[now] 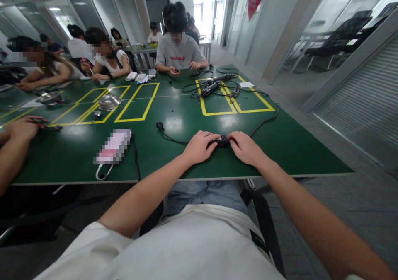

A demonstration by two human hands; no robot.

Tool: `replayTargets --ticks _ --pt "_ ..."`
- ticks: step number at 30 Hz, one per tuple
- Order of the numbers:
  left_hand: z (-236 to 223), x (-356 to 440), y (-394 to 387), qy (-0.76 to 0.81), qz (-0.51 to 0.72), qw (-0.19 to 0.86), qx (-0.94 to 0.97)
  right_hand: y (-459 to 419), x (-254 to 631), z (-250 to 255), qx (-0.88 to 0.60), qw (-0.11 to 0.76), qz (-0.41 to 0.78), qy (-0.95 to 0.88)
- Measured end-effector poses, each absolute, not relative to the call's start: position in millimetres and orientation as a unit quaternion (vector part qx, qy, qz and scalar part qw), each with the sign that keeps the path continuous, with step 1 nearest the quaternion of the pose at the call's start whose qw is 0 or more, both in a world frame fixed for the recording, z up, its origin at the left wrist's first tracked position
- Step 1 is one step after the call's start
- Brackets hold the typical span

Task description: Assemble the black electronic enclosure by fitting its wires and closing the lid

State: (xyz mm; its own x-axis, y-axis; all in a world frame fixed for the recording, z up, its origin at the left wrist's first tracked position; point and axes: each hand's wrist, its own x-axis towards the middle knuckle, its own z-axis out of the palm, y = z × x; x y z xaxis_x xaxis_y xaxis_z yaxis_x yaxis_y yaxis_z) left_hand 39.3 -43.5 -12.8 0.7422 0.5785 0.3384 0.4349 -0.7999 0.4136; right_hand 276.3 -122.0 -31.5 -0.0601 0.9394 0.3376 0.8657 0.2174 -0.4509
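Note:
A black power adapter lies on the green table near its front edge, between my two hands. My left hand has its fingers and thumb closed around the left end of the adapter. At the right end, my right hand grips with bent fingers, its fingertips partly hidden. From the left side a black cord runs to a plug lying on the table. Another stretch of cord leaves on the right and curves back toward the far edge.
Tangled black cords and adapters lie across yellow tape outlines at the far right. A phone-like object with a cable rests at left, before a metal bowl. Another person's hand is far left; a person sits opposite.

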Motion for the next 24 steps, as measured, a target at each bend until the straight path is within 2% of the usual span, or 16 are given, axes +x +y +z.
replayTargets --ticks 5,9,24 --pt "-16 40 -33 0.391 0.265 0.135 0.871 -123 271 -27 -0.614 0.290 0.057 -0.732" --pt "-17 42 -31 0.418 0.262 0.127 0.861 -121 268 -26 -0.603 0.298 0.056 -0.738" --pt "-14 19 -35 0.330 0.244 0.120 0.904 -111 274 -34 -0.581 0.353 0.041 -0.732"
